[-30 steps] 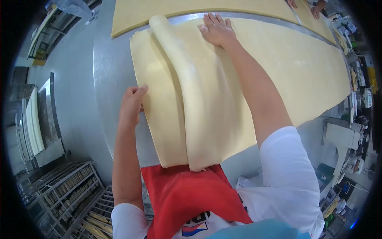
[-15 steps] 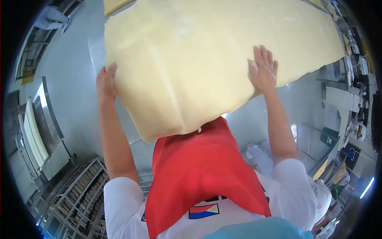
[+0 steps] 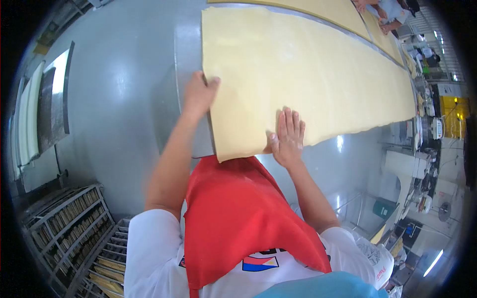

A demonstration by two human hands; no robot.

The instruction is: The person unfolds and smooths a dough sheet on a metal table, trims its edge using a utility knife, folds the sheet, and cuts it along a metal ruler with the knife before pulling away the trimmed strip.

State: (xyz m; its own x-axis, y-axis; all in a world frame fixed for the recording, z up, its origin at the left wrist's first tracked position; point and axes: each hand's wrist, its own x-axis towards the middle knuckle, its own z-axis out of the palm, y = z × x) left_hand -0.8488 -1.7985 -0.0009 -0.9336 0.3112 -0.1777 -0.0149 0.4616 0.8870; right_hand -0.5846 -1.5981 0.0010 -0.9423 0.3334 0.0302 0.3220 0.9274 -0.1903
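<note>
A broad, pale-yellow dough sheet (image 3: 308, 74) lies flat over a metal table (image 3: 188, 54). My left hand (image 3: 200, 94) holds its left edge, thumb near the top and some fingers hidden at the edge. Close to the front edge, my right hand (image 3: 289, 139) rests palm down on the dough with its fingers stretched out. The sheet's front left corner reaches the red apron (image 3: 243, 208) at my waist.
Another dough sheet (image 3: 318, 12) lies beyond a narrow gap, with a co-worker's hands (image 3: 382, 25) at its far end. A slatted rack (image 3: 69, 223) stands at lower left. Rolled pale sheeting (image 3: 32, 114) sits beside a dark panel at left.
The dough sheet has gone from bulging and loose to lying flat. Both hands have shifted relative to the view, the right one nearer the left. The co-worker's hands have come into view.
</note>
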